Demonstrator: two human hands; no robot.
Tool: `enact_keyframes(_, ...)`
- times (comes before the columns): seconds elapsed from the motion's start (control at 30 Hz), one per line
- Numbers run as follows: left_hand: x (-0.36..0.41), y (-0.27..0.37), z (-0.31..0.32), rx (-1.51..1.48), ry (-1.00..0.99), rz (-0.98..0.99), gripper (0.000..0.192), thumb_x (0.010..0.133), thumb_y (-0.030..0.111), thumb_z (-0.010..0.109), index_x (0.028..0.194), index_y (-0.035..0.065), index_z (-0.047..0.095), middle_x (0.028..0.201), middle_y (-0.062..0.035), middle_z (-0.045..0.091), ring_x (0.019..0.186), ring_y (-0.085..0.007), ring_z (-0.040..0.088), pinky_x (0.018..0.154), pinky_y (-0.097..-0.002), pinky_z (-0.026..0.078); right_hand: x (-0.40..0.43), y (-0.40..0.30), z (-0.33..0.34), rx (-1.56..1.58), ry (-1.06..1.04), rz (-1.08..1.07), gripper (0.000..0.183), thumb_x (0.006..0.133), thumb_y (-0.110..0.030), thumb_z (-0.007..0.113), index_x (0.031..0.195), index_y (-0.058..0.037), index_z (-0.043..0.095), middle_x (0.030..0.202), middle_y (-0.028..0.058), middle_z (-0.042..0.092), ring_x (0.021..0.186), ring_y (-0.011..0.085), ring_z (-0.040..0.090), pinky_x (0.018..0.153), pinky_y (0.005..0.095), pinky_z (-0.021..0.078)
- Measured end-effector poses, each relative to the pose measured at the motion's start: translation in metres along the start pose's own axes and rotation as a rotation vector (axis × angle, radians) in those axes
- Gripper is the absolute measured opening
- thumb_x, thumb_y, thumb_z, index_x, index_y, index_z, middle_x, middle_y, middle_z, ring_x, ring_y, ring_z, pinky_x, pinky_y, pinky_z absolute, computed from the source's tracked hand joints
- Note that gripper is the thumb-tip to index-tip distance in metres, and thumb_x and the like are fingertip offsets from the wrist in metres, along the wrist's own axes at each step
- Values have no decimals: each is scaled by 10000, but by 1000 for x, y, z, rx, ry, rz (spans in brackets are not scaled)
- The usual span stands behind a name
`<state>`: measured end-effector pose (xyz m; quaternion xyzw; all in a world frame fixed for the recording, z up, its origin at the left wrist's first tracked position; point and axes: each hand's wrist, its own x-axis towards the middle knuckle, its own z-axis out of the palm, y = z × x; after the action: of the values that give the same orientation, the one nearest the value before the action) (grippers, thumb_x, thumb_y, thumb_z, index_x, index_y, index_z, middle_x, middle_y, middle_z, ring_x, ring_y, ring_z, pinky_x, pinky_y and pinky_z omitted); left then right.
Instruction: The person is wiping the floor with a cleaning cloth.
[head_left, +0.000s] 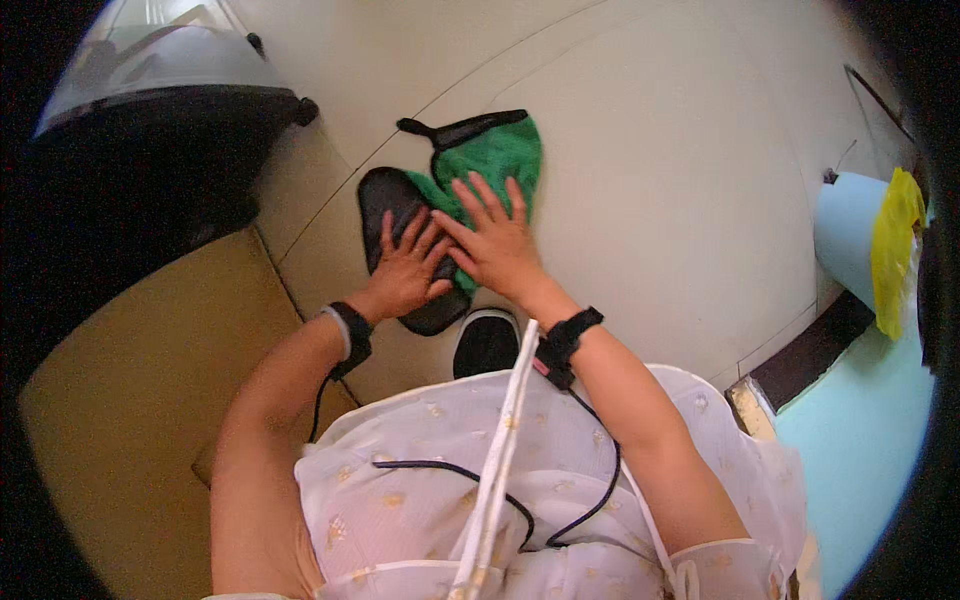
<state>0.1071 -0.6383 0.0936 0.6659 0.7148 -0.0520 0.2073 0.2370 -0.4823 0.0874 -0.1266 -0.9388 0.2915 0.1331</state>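
Note:
A green cloth piece (501, 154) with black edging lies on the pale tiled floor in front of me. It has a black, sole-shaped panel (390, 191) and looks like a fabric shoe cover. A short black tab (414, 127) sticks out at its far end. My left hand (405, 262) rests on the black panel, fingers spread. Over the green cloth lies my right hand (495, 244), palm down and fingers apart. The fingertips of both hands come close together near the seam. Just below them shows the toe of a black shoe (487, 346) with a white rim.
At upper left stands a dark-based object with a translucent upper part (180, 64). A light-blue bin (844, 225) with a yellow plastic bag (896, 255) is at right, near a dark skirting strip (814, 349). Black cords (611, 480) hang from my wristbands across the floral garment (420, 510).

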Motion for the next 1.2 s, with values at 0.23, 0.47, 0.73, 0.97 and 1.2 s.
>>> enact_keyframes(0.23, 78, 90, 3, -98, 223, 286, 678, 722, 487, 590, 1271, 110, 469, 1421, -105, 310, 1354, -281, 192, 1056, -617, -19, -83, 57, -64, -178, 9, 179, 497, 752, -300, 629, 1235, -240, 526, 1388, 97, 362, 1315, 282, 275, 1058, 562, 135)
enact_keyframes(0.47, 178, 173, -4, -153, 443, 569, 619, 702, 445, 596, 1223, 121, 511, 1333, -31, 439, 1307, -205, 303, 1079, -598, 2, -175, 116, -107, -446, 170, 452, 458, 812, -288, 560, 1262, -221, 506, 1398, 100, 349, 1314, 303, 273, 1053, 565, 139)
enact_keyframes(0.73, 153, 145, -31, -226, 483, 393, 516, 725, 388, 605, 1194, 183, 534, 1346, 4, 436, 1297, -154, 324, 1094, -558, 29, -129, 100, -99, -445, 256, 477, 430, 878, -341, 475, 1305, -285, 466, 1417, 100, 315, 1320, 319, 255, 1040, 589, 125)
enact_keyframes(0.97, 51, 60, -55, -81, 489, -117, 535, 725, 395, 609, 1223, 223, 519, 1387, 12, 388, 1318, -154, 289, 1093, -539, 30, -7, 20, -71, -279, 117, 164, 527, 783, -303, 601, 1291, -277, 463, 1413, 123, 307, 1324, 336, 228, 1037, 604, 137)
enact_keyframes(1.2, -22, -43, -50, 68, 315, -432, 563, 730, 356, 628, 1254, 207, 486, 1399, -12, 357, 1342, -166, 232, 1076, -581, 34, 81, -44, -4, -147, -13, -55, 519, 788, -305, 604, 1283, -245, 463, 1403, 118, 333, 1327, 312, 243, 1054, 583, 137)
